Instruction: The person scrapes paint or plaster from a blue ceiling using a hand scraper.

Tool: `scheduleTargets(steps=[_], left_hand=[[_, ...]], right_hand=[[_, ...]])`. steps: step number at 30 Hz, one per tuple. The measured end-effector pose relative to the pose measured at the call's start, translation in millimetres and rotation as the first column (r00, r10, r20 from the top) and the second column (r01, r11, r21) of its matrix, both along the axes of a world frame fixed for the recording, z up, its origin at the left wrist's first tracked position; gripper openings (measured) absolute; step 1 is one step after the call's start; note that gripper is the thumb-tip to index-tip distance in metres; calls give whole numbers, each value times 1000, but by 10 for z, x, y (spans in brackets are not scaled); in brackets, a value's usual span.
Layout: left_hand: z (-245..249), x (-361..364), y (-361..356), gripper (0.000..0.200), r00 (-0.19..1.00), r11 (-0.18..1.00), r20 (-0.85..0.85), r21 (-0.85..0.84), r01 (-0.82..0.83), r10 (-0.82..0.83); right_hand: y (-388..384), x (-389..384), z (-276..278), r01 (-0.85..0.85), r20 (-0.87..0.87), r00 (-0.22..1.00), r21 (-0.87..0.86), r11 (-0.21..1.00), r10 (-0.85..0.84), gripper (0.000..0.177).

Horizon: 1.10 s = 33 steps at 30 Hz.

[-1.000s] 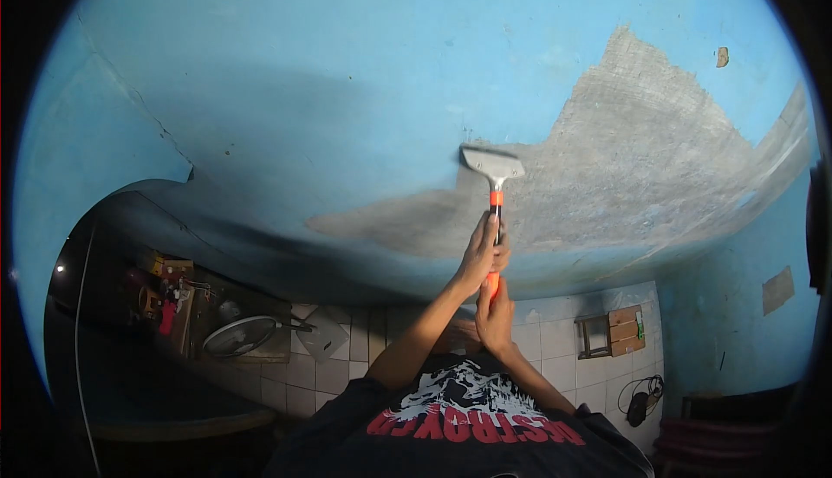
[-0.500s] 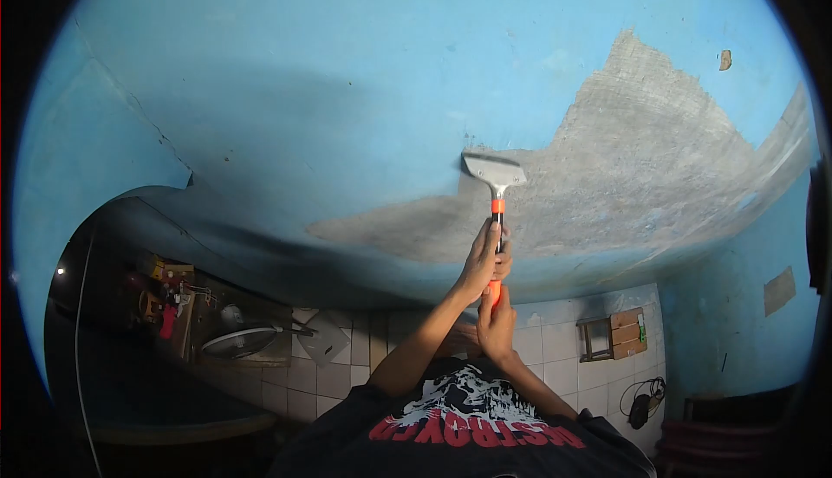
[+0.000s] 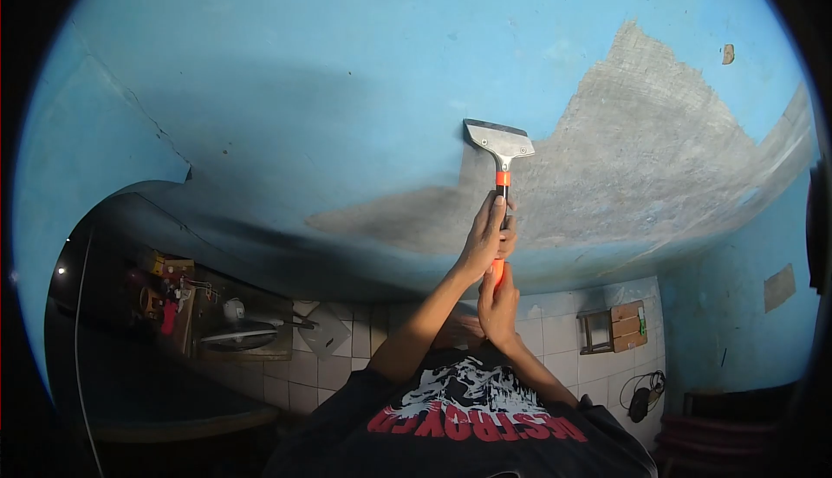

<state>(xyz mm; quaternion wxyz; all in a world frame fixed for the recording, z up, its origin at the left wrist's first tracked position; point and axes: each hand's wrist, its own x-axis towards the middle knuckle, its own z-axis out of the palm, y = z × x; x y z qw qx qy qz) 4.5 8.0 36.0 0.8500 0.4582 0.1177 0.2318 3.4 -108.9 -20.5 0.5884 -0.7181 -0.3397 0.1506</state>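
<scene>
Hands (image 3: 490,257) have pushed the scraper (image 3: 500,144) farther into blue paint (image 3: 347,62).

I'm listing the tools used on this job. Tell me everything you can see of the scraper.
The scraper has a wide, flat blade of grey metal that narrows to a neck. Below it runs a slim black shaft with an orange band near the blade and an orange end. It points up, tilted slightly, with its blade edge against the blue painted ceiling at the border of the bare grey patch. The left hand clasps the shaft higher up and the right hand holds the orange end.
</scene>
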Motion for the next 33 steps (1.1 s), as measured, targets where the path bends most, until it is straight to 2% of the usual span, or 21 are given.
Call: scheduleTargets(steps=[7, 12, 16, 18, 20, 23, 28, 30, 32, 33], left_hand=[[-251, -15, -29, 37, 999, 999, -44, -42, 1, -3], [20, 7, 33, 36, 1000, 1000, 12, 1, 8, -8], [-293, -54, -70, 35, 998, 998, -59, -66, -3, -1], [-211, -36, -38, 36, 999, 999, -48, -51, 9, -11], [-73, 8, 28, 37, 1000, 999, -16, 39, -3, 4], [75, -17, 9, 37, 1000, 1000, -22, 27, -8, 8], [-378, -10, -73, 36, 999, 998, -40, -63, -1, -2], [-240, -6, -75, 36, 997, 999, -83, -33, -13, 10], [-12, 46, -24, 34, 999, 999, -25, -17, -39, 39], [36, 46, -2, 34, 999, 999, -17, 3, -36, 36]], right_hand=[[-73, -49, -254, 21, 24, 1000, 7, 1000, -21, 27], [8, -12, -83, 32, 69, 997, 11, 999, -32, 28], [-67, -49, -390, 43, 110, 993, 31, 999, -46, 28], [-33, -22, -269, 40, 102, 994, 42, 998, -44, 28], [19, -17, -114, 31, 85, 996, 44, 999, -35, 28], [38, -11, -28, 27, 35, 999, 63, 998, -29, 28], [-143, -38, -403, 0, 21, 1000, -18, 1000, 0, 26], [-87, -9, -267, 18, 22, 1000, 1, 1000, -18, 28], [-3, 63, -103, 2, 55, 998, 45, 999, -4, 29], [13, 73, -5, -1, 17, 1000, -3, 1000, 1, 29]])
